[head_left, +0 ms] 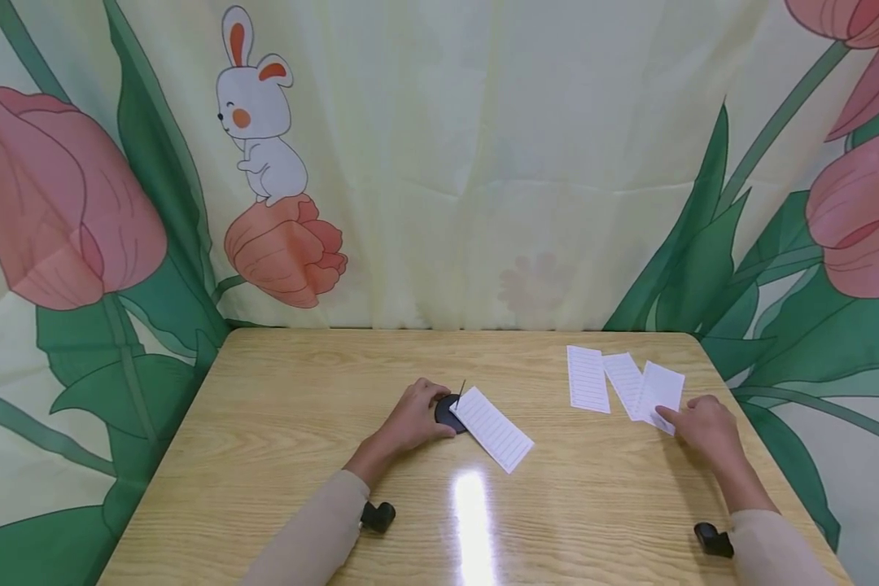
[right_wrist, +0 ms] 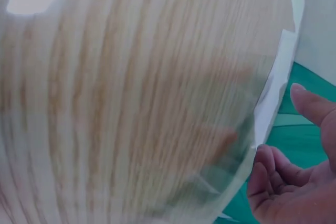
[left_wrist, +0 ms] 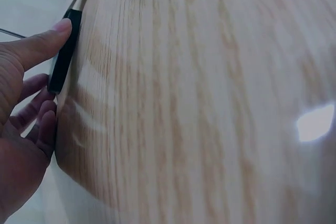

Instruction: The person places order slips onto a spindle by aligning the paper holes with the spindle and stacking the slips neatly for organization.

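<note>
Hands (head_left: 410,419) hold spike base (head_left: 448,411), touch slip (head_left: 659,395).

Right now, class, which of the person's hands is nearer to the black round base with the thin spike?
Left. The left hand holds the black round base, while the right hand rests far off on the overlapping paper slips.
</note>
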A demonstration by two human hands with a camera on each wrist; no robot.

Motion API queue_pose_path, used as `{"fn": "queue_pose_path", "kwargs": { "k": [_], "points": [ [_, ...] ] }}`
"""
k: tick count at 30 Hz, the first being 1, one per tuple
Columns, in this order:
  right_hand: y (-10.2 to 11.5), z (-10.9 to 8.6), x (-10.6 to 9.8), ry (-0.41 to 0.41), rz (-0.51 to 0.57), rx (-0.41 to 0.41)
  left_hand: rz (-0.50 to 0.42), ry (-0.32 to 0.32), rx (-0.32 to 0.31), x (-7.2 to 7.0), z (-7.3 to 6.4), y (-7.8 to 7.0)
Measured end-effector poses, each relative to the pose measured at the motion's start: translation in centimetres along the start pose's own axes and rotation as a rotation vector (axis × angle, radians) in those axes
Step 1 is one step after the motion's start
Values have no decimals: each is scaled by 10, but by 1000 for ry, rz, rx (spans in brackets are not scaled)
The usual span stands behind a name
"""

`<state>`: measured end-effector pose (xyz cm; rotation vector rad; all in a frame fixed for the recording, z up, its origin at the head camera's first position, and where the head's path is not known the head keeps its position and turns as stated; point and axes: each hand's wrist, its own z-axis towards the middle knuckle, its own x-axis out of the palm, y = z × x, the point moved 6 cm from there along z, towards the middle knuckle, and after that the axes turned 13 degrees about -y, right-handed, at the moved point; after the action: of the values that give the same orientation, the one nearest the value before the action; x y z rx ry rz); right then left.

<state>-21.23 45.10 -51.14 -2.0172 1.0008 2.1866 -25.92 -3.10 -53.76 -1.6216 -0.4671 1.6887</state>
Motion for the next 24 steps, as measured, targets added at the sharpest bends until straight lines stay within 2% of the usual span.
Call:
{"fn": "queue_pose_path", "kwargs": {
  "k": [8,14,24],
  "points": [
    [-8,1,4,12,10,17,13,-2,7,1,-1,-2],
    [-10,0,5,-20,39,47,16,-9,3,0,0,-3],
    [-9,-1,6,-61,63,26,13,-3,1,-1,0,-1]
  ]
}}
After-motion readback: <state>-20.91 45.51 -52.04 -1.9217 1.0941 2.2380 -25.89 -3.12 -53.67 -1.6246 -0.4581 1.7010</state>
